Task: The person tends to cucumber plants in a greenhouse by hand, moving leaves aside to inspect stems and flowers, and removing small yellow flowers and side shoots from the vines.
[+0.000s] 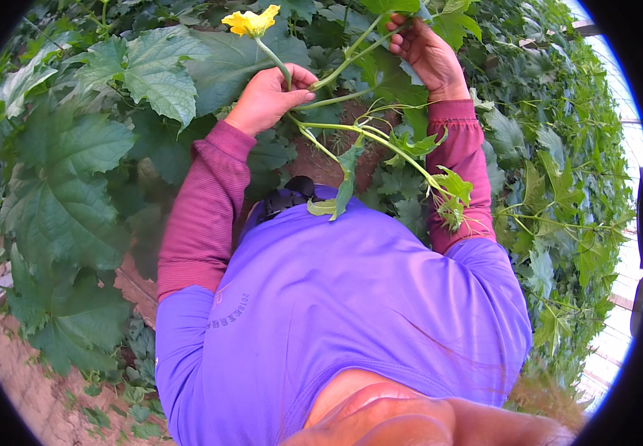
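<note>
My left hand (pixel 271 95) pinches a green gourd vine stem (pixel 338 71) between thumb and fingers at a joint. From that grip rises a slender green stalk or young fruit (pixel 274 56), tipped by an open yellow flower (pixel 251 22). Farther up and to the right, my right hand (pixel 430 58) has its fingers closed around the upper end of the same stem, beside a bright green leaf (pixel 456 23). What its fingertips press on is partly hidden. Below the hands, a side shoot (pixel 394 146) with tendrils and small leaves hangs towards my right sleeve (pixel 458 161).
Large gourd leaves (pixel 59 206) crowd the left side. A dense wall of vines (pixel 555 184) runs along the right, with a pale greenhouse wall (pixel 614 334) behind it. Bare soil (pixel 37 384) shows at lower left. A drooping leaf (pixel 346 178) hangs before my purple shirt (pixel 355 290).
</note>
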`<state>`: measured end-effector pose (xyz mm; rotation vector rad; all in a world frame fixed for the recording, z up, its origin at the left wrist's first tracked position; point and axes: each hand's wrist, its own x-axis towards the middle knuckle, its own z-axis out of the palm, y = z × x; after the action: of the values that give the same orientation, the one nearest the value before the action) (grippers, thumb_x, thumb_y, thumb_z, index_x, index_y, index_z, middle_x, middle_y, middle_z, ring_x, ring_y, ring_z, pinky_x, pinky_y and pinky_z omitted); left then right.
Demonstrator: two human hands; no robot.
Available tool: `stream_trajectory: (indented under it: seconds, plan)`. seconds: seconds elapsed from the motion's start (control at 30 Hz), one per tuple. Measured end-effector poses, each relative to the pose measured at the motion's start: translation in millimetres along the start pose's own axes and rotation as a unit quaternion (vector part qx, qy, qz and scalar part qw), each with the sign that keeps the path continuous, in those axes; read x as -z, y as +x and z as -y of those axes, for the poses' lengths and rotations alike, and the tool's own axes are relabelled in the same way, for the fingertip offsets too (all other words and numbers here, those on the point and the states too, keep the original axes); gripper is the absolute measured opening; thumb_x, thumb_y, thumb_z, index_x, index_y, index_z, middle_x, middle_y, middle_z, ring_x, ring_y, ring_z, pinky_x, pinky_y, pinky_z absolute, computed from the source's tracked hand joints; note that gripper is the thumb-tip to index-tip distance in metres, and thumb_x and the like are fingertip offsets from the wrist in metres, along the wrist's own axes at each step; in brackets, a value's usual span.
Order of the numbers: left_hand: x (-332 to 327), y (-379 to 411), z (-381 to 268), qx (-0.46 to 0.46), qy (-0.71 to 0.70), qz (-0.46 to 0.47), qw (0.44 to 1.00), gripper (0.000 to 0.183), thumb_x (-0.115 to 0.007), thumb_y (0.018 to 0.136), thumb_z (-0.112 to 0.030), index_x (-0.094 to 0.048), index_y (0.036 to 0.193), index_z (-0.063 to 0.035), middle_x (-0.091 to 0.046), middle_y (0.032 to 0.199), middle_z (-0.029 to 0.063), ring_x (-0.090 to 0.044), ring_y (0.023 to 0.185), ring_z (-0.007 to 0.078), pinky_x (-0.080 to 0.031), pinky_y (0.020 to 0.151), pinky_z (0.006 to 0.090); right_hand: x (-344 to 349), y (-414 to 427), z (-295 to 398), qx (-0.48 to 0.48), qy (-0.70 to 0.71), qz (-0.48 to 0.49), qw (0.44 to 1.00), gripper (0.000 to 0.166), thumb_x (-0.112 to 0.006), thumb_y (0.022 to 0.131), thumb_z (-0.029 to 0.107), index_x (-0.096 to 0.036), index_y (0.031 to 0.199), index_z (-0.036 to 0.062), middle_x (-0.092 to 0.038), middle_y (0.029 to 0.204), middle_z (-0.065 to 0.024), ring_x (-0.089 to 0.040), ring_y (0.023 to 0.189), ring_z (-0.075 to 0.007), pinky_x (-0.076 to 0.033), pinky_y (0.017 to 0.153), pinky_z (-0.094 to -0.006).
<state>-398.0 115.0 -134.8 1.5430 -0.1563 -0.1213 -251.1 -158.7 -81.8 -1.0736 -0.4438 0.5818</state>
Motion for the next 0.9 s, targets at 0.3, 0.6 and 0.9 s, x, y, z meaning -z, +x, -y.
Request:
stream_trajectory:
  seconds: [0.3, 0.6, 0.9]
  plan:
    - [1, 4, 6, 0.005, 0.030, 0.012, 0.999, 0.020, -0.071, 0.079, -0.005, -0.062, 0.096, -0.0016, -0.061, 0.084, -0.0014, -0.054, 0.075, 0.0052, -0.045, 0.068, 0.0207, -15, -5, -1, 0.017, 0.025, -0.033, 0.999, 0.033, -0.044, 0.098, 0.024, -0.055, 0.117, -0.0012, -0.063, 0.106, -0.0137, -0.063, 0.085, -0.0190, -0.052, 0.080, -0.0331]
    - [0, -2, 18, 0.024, -0.012, -0.020, 0.999, 0.016, -0.068, 0.082, -0.005, -0.061, 0.096, -0.0023, -0.060, 0.085, -0.0021, -0.052, 0.076, 0.0054, -0.043, 0.069, 0.0200, -52, -22, 10, 0.020, -0.040, -0.020, 0.999, 0.034, -0.057, 0.090, 0.010, -0.053, 0.120, -0.0050, -0.060, 0.115, -0.0131, -0.063, 0.095, -0.0170, -0.052, 0.086, -0.0290]
    - [-1, -5, 28, 0.013, -0.002, -0.024, 1.000, 0.014, -0.064, 0.085, -0.006, -0.059, 0.098, -0.0019, -0.057, 0.086, -0.0031, -0.050, 0.078, 0.0048, -0.042, 0.071, 0.0198, -54, -22, 4, 0.016, -0.019, -0.001, 1.000, 0.022, -0.056, 0.091, 0.011, -0.060, 0.110, -0.0002, -0.065, 0.104, -0.0098, -0.065, 0.085, -0.0162, -0.054, 0.082, -0.0307]
